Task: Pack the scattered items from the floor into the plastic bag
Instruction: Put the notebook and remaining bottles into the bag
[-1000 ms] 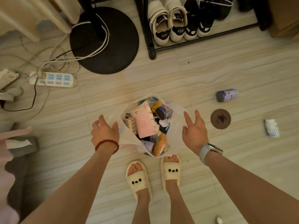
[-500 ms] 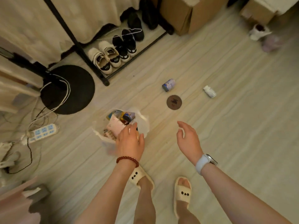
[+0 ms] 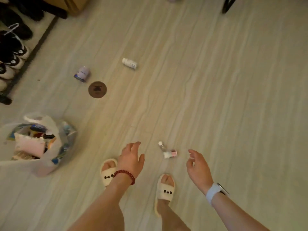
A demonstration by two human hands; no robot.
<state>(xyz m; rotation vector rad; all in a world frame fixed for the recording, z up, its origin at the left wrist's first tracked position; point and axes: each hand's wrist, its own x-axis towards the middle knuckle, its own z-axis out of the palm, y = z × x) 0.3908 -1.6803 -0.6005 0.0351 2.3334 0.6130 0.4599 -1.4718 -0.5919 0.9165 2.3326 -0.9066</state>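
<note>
Translucent white plastic bag (image 3: 50, 147), soft and already stuffed, slumps at the frame's left edge, while both the left hand (image 3: 131, 160) and right hand (image 3: 198, 169) hang relaxed and empty flanking two small, probably light, slippery vials (image 3: 167, 150) at lower centre, best pinched across their bodies.

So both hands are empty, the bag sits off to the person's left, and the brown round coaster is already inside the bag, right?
Not quite. The head view shows the brown round coaster lying on the floor, beside the purple can, not inside the bag. The rest holds: the left hand and right hand are both empty, and the bag sits off to the person's left.
</note>
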